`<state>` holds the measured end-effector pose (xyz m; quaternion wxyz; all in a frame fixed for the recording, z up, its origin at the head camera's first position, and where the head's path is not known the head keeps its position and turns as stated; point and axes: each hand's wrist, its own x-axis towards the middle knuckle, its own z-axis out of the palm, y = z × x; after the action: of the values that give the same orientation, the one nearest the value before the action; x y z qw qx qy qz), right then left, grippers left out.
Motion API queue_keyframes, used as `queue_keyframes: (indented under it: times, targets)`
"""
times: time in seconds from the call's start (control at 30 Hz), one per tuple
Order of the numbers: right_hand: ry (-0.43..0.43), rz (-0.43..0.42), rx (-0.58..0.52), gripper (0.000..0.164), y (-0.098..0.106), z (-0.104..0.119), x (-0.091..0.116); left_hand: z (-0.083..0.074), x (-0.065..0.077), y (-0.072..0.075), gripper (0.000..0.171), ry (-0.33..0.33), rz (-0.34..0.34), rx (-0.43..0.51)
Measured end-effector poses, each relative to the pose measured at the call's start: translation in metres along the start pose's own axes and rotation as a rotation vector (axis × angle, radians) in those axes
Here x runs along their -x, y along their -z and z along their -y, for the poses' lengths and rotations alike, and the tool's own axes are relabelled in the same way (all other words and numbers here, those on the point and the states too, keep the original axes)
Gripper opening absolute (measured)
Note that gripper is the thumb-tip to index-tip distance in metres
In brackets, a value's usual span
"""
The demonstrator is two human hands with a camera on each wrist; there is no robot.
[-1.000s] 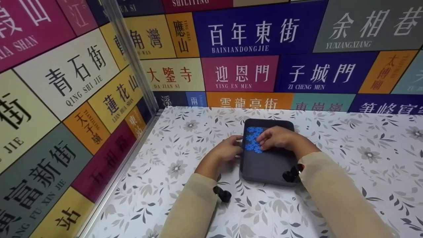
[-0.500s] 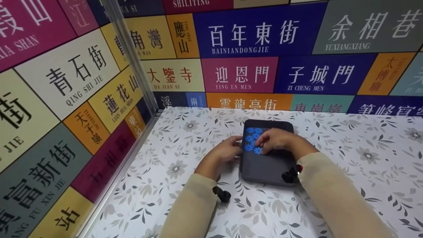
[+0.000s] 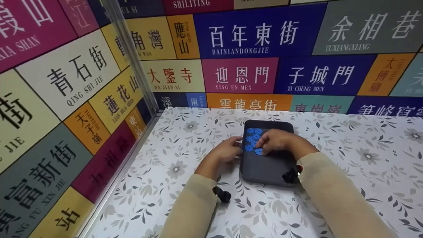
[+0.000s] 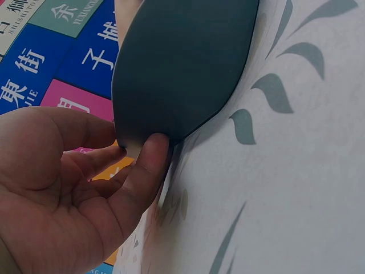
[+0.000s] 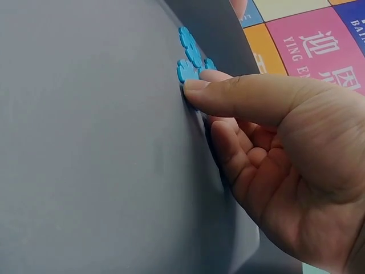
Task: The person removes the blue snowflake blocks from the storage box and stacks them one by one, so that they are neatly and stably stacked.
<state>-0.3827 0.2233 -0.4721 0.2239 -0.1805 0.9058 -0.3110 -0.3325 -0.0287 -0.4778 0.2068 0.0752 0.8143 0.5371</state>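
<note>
while apparently pinching one blue flower-shaped piece (image 5: 187, 71) between thumb and forefinger of the right hand (image 3: 277, 140), seem to be lining it up among the other blue pieces (image 3: 256, 136) inside the tray (image 3: 266, 168), toward its far left corner. as far as can be judged, need next a gentle release, without nudging any neighbours. look thin, bright blue and notched like petals, lying flat and close-set on dark gray. with the left hand (image 3: 228, 150), apart from the right, grip the tray at its left side. farther out, see a leaf-patterned tabletop (image 3: 142, 198), then sign-covered walls (image 3: 244, 38).
</note>
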Motion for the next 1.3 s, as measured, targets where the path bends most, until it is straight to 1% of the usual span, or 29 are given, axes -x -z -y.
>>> queue_keyframes:
  times: [0.23,0.4,0.53,0.63,0.7,0.8,0.9,0.97,1.03,1.13,1.2,1.27,1.3]
  targets:
    - [0.015,-0.013,-0.109,0.034,-0.003,-0.002,0.001,0.0,0.0,0.0,0.067,-0.002,-0.016,-0.067]
    - [0.061,-0.009,-0.096,0.031,-0.001,-0.004,0.002,0.0,0.0,0.0,0.066,0.004,-0.01,-0.055]
    - [0.077,-0.014,-0.113,0.031,0.003,-0.004,0.004,-0.001,0.001,0.001,0.064,0.008,-0.009,-0.046]
    - [0.067,-0.024,-0.18,0.033,0.005,-0.003,0.008,-0.001,0.001,0.001,0.064,0.017,-0.012,-0.032]
    - [0.066,-0.046,-0.229,0.036,0.007,-0.003,0.011,0.0,0.001,0.001,0.064,0.023,-0.013,-0.022]
    - [0.058,-0.114,-0.331,0.04,0.01,0.0,0.021,0.0,0.0,0.001,0.064,0.028,-0.004,0.012]
    - [0.05,-0.211,-0.447,0.042,0.014,0.003,0.036,0.0,0.0,0.0,0.066,0.025,0.003,0.021]
    - [0.05,-0.291,-0.537,0.04,0.015,0.003,0.049,0.0,0.0,0.0,0.067,0.018,0.011,0.02]
    - [0.063,-0.366,-0.65,0.034,0.017,0.001,0.063,0.0,0.0,0.0,0.066,0.016,0.006,0.01]
    - [0.099,-0.457,-0.828,0.025,0.018,-0.008,0.083,0.0,0.0,0.0,0.064,0.009,0.002,0.01]
    - [0.112,-0.496,-0.912,0.019,0.019,-0.017,0.094,0.0,0.001,0.0,0.063,0.009,0.001,0.018]
    - [0.103,-0.524,-0.955,0.018,0.021,-0.027,0.103,0.0,0.001,0.001,0.063,0.012,0.0,0.023]
    - [0.087,-0.535,-0.958,0.017,0.022,-0.032,0.108,0.0,0.001,0.001,0.063,0.015,-0.001,0.022]
